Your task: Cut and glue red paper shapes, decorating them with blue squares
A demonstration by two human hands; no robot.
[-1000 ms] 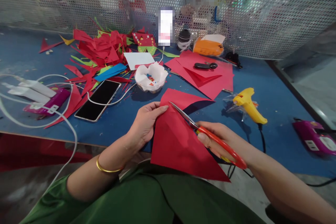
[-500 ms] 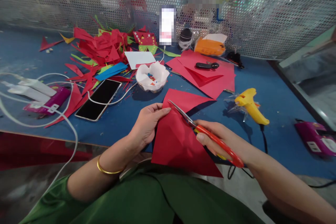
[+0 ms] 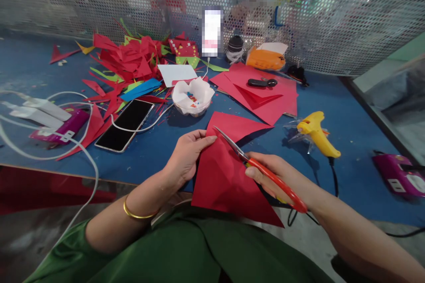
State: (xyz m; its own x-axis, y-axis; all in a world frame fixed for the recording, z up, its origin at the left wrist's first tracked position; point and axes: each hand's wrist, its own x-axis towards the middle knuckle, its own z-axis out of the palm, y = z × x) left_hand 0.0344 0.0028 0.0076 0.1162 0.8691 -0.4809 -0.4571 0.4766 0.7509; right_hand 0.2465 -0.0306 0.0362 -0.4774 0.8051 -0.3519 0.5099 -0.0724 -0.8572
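My left hand (image 3: 186, 157) pinches the left edge of a red paper sheet (image 3: 222, 177), thumb on top. The sheet has a cut running in from its right side, leaving an upper flap that points right. My right hand (image 3: 277, 174) is wrapped round the red and yellow handles of the scissors (image 3: 277, 183). Their metal blades lie along the cut, tips near my left thumb, and look nearly closed. The lower part of the sheet hangs over the table's front edge.
Behind the sheet stand a paper-lined bowl (image 3: 192, 97) and stacked red sheets (image 3: 275, 101). A yellow glue gun (image 3: 317, 132) lies right. Left are a black phone (image 3: 126, 126), white cables, a purple power strip (image 3: 76, 126) and a scrap heap (image 3: 136, 59).
The scissor blades have closed slightly, with the handles drawn a little closer together. The sheet's lower right corner has shifted slightly down and right. My left hand is almost still.
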